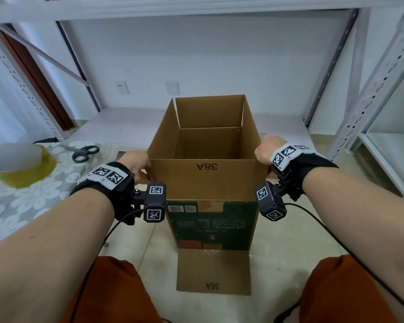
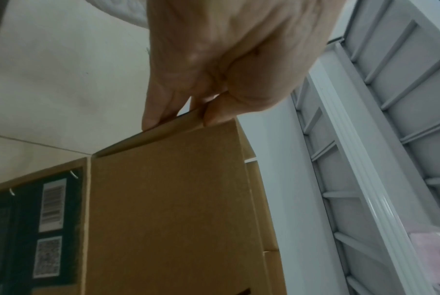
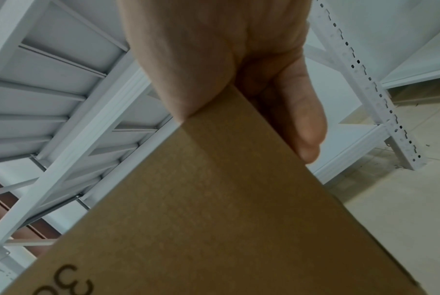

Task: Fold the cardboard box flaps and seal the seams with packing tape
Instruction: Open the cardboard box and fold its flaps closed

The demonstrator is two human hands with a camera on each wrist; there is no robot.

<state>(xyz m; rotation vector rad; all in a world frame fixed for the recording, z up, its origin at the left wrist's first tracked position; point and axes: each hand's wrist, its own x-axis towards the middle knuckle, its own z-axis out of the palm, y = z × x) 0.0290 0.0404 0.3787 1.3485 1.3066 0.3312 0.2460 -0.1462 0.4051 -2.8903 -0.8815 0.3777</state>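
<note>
A: Box (image 1: 210,183) upright on floor, top open. Left hand (image 1: 135,165) and right hand (image 1: 265,150) each pinch a corner of the near flap (image 1: 208,178)

B: Risk: uneven pull skews the fold, seam gaps. Tape (image 1: 21,166) out of reach

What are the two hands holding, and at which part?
The cardboard box: left hand pinches its near-left upper corner, right hand its near-right upper corner.

"38A" printed upside down on cardboard box (image 1: 208,183) near upper flap, again on bottom flap on floor. Barcode label (image 1: 175,208) and QR label (image 1: 190,208) on green panel; small print unreadable.
</note>
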